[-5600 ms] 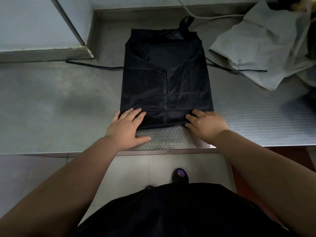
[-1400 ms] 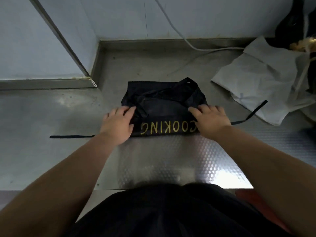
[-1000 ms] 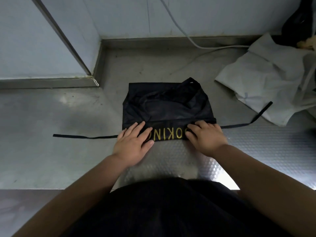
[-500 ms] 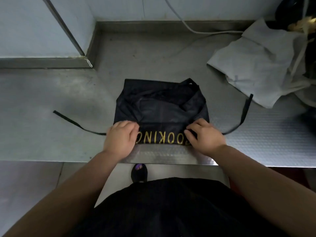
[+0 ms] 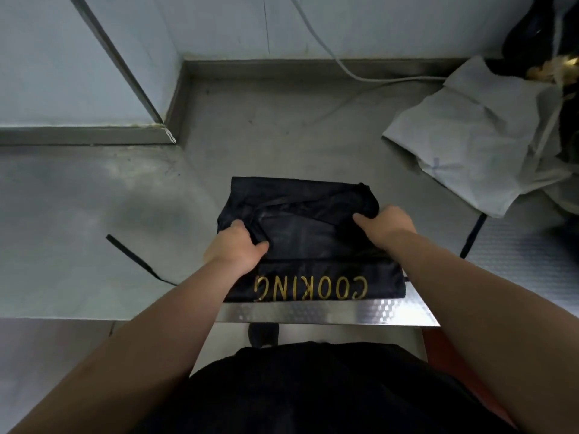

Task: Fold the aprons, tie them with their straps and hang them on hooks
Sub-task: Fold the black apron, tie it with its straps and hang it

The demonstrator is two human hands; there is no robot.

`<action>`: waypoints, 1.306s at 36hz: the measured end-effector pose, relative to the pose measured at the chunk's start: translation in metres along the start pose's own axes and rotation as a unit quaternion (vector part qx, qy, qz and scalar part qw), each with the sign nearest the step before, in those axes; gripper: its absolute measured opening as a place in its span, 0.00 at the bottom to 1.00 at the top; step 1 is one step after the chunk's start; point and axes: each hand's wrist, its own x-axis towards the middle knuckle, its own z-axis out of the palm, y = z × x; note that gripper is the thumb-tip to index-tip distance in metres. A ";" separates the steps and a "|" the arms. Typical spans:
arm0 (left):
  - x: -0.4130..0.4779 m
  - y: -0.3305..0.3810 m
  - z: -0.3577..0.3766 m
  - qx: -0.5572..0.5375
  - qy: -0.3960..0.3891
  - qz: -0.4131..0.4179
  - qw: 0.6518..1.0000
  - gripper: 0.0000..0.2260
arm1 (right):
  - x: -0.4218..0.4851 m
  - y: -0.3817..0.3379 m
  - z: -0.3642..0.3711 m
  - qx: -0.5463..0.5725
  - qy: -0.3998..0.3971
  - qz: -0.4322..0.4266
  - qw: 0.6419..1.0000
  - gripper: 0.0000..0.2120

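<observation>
I had slid the left hand (image 5: 235, 245) off the gold lettering (image 5: 310, 288); it now gripped the left side of the black apron (image 5: 313, 239), which stayed folded at the near edge of the steel counter (image 5: 94, 245). The right hand (image 5: 387, 225) clutched the apron's right side, farther back.

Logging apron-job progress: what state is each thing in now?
Black apron with gold COOKING lettering: folded, untied, on steel counter.
Left hand: grips apron's left side.
Right hand: grips apron's right side.
Left black strap: loose on counter.
Right black strap: loose on counter.
White cloth: crumpled, at right.
</observation>
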 end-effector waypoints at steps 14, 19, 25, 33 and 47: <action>0.068 0.017 -0.065 -0.165 0.004 0.060 0.985 0.11 | 0.029 -0.062 -0.041 0.047 0.090 -0.091 0.991 0.11; 0.095 0.037 -0.122 -0.299 0.210 0.134 0.921 0.17 | 0.038 -0.092 -0.060 0.232 0.175 -0.199 0.936 0.31; 0.107 0.015 -0.101 -0.217 0.147 0.128 0.957 0.22 | 0.033 -0.089 -0.044 0.167 0.138 -0.175 0.960 0.25; 0.076 -0.032 -0.045 -0.132 0.045 -0.011 0.990 0.14 | 0.016 -0.062 0.012 0.061 0.046 -0.157 0.985 0.16; 0.055 -0.035 -0.024 -0.083 0.187 0.057 0.977 0.15 | -0.008 -0.021 0.026 -0.066 -0.001 -0.226 0.972 0.23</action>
